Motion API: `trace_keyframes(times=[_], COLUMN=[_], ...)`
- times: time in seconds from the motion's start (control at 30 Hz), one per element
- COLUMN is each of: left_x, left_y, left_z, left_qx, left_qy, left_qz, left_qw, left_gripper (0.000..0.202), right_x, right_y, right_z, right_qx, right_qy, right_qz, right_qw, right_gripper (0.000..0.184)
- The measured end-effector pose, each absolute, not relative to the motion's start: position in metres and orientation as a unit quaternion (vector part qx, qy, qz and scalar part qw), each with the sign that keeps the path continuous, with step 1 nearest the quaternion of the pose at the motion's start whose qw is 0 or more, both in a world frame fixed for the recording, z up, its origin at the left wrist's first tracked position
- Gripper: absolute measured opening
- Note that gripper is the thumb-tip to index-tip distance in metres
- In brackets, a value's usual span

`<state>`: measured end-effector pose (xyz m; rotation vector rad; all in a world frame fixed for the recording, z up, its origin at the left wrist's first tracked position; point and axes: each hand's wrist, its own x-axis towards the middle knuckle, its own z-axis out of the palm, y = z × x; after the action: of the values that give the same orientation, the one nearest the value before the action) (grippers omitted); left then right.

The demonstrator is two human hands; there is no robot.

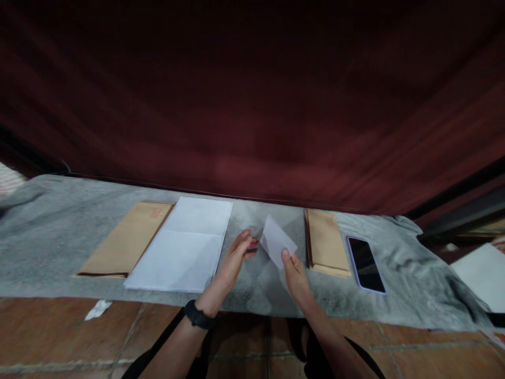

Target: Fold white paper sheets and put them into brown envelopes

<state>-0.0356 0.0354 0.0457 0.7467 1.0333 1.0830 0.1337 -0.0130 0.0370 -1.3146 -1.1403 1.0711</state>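
A small folded white paper is gripped in my right hand, thumb on top, tilted above the grey cloth. My left hand is just left of the paper, apart from it, its fingers loosely spread and holding nothing. Left of that hand lies a stack of white paper sheets with a crease across the middle. Brown envelopes lie beside the sheets, at their left. On the other side, right of my right hand, is a smaller pile of brown envelopes.
A phone with a dark screen lies right of the smaller envelopes. Grey cloth covers the bench, with a dark red curtain behind it. On the tiled floor lies a crumpled white scrap. A white sheet-like item shows at far right.
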Motion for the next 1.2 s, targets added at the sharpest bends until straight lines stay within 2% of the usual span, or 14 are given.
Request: trace_keyframes(times=[0.07, 0.13, 0.27, 0.37, 0.43, 0.53, 0.6, 0.7, 0.87, 1.0, 1.2], left_x=[-0.035, -0.035, -0.040, -0.051, -0.061, -0.072, -0.075, -0.070, -0.057, -0.052, -0.052], left_y=[0.033, 0.030, 0.032, 0.040, 0.045, 0.052, 0.056, 0.059, 0.056, 0.048, 0.041], left_z=[0.042, 0.038, 0.030, 0.027, 0.025, 0.022, 0.018, 0.010, 0.005, 0.010, 0.014], left_qx=[0.341, 0.352, 0.370, 0.397, 0.424, 0.455, 0.471, 0.507, 0.617, 0.667, 0.697], left_qy=[0.483, 0.481, 0.450, 0.473, 0.490, 0.485, 0.484, 0.515, 0.600, 0.608, 0.594], left_qz=[0.465, 0.441, 0.408, 0.417, 0.416, 0.402, 0.400, 0.406, 0.351, 0.312, 0.296], left_qw=[0.658, 0.670, 0.703, 0.666, 0.638, 0.629, 0.620, 0.559, 0.370, 0.297, 0.273], left_gripper=[0.068, 0.074, 0.077, 0.077, 0.078, 0.081, 0.083, 0.083, 0.072, 0.068, 0.063], right_x=[0.135, 0.134, 0.133, 0.141, 0.150, 0.163, 0.168, 0.170, 0.168, 0.171, 0.172], right_y=[-0.008, -0.006, -0.008, -0.009, -0.008, -0.006, -0.007, -0.011, -0.016, -0.018, -0.020], right_z=[0.041, 0.043, 0.037, 0.028, 0.021, 0.013, 0.008, 0.004, 0.003, 0.005, 0.005], right_qx=[-0.499, -0.448, -0.437, -0.490, -0.541, -0.595, -0.618, -0.666, -0.721, -0.734, -0.722], right_qy=[-0.347, -0.271, -0.227, -0.225, -0.235, -0.313, -0.414, -0.535, -0.575, -0.582, -0.601], right_qz=[0.528, 0.583, 0.625, 0.605, 0.572, 0.537, 0.508, 0.401, 0.309, 0.287, 0.264], right_qw=[0.593, 0.622, 0.605, 0.585, 0.570, 0.510, 0.435, 0.331, 0.232, 0.201, 0.220], right_gripper=[0.061, 0.061, 0.047, 0.038, 0.039, 0.038, 0.030, 0.019, 0.035, 0.044, 0.049])
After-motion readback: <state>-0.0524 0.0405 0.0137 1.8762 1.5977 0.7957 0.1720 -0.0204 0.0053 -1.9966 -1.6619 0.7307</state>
